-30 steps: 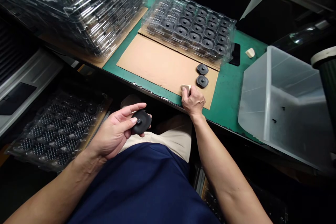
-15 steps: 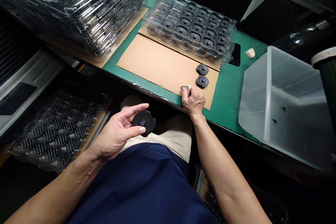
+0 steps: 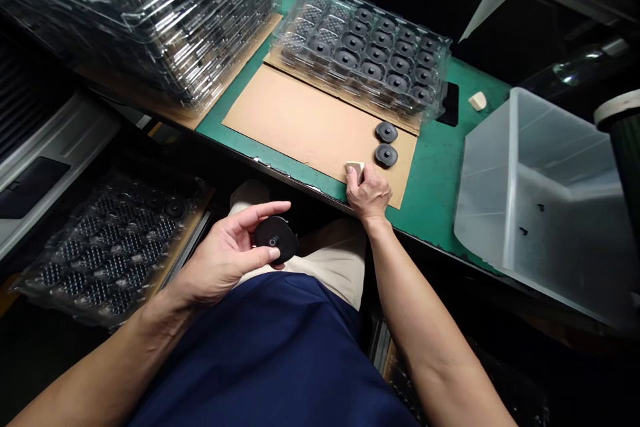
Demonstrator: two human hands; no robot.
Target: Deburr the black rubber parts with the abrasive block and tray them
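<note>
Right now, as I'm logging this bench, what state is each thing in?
Left hand: holding a dark disc
Dark disc: held
Right hand: holding a pale block
Pale block: gripped
Loose discs: two, lying on cardboard
Cardboard: flat
Tray: partly filled
Tray stack: piled up
Second block: unheld
Bin: open-topped

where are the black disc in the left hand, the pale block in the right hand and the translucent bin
black disc (image 3: pixel 281 236), head view, on its face near the central hub
pale block (image 3: pixel 355 165), head view, on its exposed end
translucent bin (image 3: pixel 511 180), head view, on its left rim
</note>
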